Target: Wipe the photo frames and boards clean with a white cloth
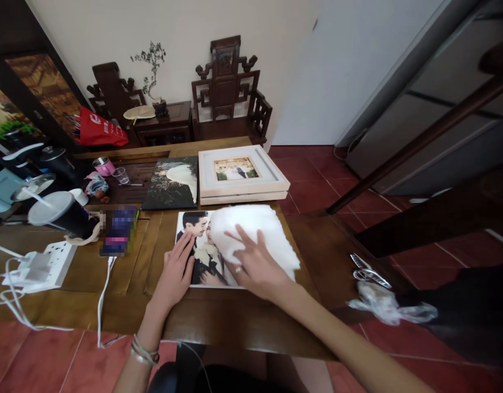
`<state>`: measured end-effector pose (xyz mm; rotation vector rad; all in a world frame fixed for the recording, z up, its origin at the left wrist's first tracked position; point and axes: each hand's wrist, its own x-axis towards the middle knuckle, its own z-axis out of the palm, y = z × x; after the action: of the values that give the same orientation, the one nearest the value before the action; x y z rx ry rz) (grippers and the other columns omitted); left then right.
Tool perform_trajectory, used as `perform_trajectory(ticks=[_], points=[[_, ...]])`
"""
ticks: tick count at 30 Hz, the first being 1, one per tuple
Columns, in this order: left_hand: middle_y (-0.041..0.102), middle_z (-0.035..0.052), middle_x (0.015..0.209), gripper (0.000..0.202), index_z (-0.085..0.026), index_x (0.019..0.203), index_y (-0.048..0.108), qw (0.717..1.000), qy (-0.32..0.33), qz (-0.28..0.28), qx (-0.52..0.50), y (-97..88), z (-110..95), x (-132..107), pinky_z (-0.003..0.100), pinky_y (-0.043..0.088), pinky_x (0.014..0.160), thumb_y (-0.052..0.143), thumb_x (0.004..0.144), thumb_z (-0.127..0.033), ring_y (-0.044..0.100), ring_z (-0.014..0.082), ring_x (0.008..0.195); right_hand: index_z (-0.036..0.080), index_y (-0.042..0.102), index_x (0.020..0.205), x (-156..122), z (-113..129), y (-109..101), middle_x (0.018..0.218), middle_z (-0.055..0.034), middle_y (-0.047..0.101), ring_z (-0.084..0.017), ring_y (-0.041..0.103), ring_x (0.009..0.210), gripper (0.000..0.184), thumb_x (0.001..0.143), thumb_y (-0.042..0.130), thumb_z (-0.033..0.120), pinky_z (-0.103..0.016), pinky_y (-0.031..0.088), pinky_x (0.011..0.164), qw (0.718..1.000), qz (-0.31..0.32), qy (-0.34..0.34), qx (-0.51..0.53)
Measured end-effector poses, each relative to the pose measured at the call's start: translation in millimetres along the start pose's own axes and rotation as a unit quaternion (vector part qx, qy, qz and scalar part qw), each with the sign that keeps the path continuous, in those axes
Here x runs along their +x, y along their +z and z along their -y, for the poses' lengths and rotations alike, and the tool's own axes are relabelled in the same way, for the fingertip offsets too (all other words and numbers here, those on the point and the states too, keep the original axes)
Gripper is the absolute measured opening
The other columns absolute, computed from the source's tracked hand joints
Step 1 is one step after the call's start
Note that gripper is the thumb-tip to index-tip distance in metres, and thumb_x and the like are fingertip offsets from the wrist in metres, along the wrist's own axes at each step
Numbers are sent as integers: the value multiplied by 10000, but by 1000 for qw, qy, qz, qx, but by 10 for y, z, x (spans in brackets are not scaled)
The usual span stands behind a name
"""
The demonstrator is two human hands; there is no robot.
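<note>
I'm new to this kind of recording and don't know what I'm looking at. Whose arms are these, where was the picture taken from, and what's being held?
There is no machine here: these are a person's own bare arms. The single picture comes from a camera on that person's head, looking forward and down.

On the wooden table lies a photo, partly covered by a fluffy white sheet. Behind it are a darker picture and pale frames; to the left, a phone, a cup and a power strip.

Neither hand grips anything: the left hand rests on the photo, the right hand spreads its fingers over the sheet.
</note>
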<state>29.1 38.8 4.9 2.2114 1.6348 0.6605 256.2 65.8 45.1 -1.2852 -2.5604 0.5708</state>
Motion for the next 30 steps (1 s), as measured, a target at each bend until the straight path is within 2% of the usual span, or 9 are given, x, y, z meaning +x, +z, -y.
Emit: perform_trajectory(ticks=[3,6,8,10,15,19,23,27,30], points=[[296,116,1538,478,-256,1478,246,1000,-2,0,4,5,-5,2,460,312,1056,275,1002,-249,236,226,1431,150,663,746,-416,223,111,1524,-115,304,-367,47,1434,238,668,459,56,-713,25,1081,1000,7,-19,8],[297,115,1538,486,-256,1483,231,1000,-3,2,10,9,-4,2,453,299,1072,283,1000,-258,239,226,1431,159,642,680,-785,383,161,1540,-87,264,-387,36,1428,221,602,469,47,-732,34,1075,999,20,-41,28],[288,109,1542,489,-262,1485,221,1000,-3,6,11,10,-3,4,455,292,1079,284,1000,-261,232,224,1433,163,620,653,-914,405,160,1533,-76,285,-369,64,1431,214,598,457,35,-708,59,1096,998,17,-51,40],[278,107,1547,488,-261,1485,216,1000,-3,10,11,10,-1,6,460,292,1078,280,1001,-261,220,221,1437,165,605,656,-922,359,138,1516,-79,324,-344,86,1434,219,622,439,26,-685,75,1112,997,13,-52,53],[281,109,1545,480,-255,1481,228,1000,-4,10,8,15,19,9,482,274,1090,277,1003,-261,207,216,1441,146,631,805,-519,113,0,1473,-140,396,-320,98,1436,270,707,409,29,-680,79,1106,996,17,-25,82],[290,110,1542,474,-251,1475,258,1000,2,8,2,6,34,12,484,269,1099,284,1002,-266,210,220,1440,127,624,837,-38,-75,-153,1290,-234,565,-338,194,1417,239,804,390,91,-675,145,1081,997,26,-5,70],[298,102,1539,464,-255,1464,286,1000,-3,14,-7,-27,28,21,491,263,1108,291,1001,-279,224,221,1436,110,607,878,324,-215,-233,1341,-262,504,-342,253,1399,241,819,374,93,-637,181,1075,999,17,2,38],[302,94,1538,463,-270,1464,286,1000,-1,16,-10,-46,32,23,491,264,1110,295,1001,-288,231,216,1434,112,599,864,455,-259,-231,1377,-266,461,-344,226,1408,211,798,400,86,-624,185,1075,1000,0,22,11],[306,90,1537,465,-278,1467,277,1000,5,16,-13,-31,43,15,488,269,1104,290,1002,-278,235,215,1433,109,615,871,354,-181,-195,1326,-247,521,-347,180,1420,234,804,392,98,-662,166,1070,1000,14,18,9]])
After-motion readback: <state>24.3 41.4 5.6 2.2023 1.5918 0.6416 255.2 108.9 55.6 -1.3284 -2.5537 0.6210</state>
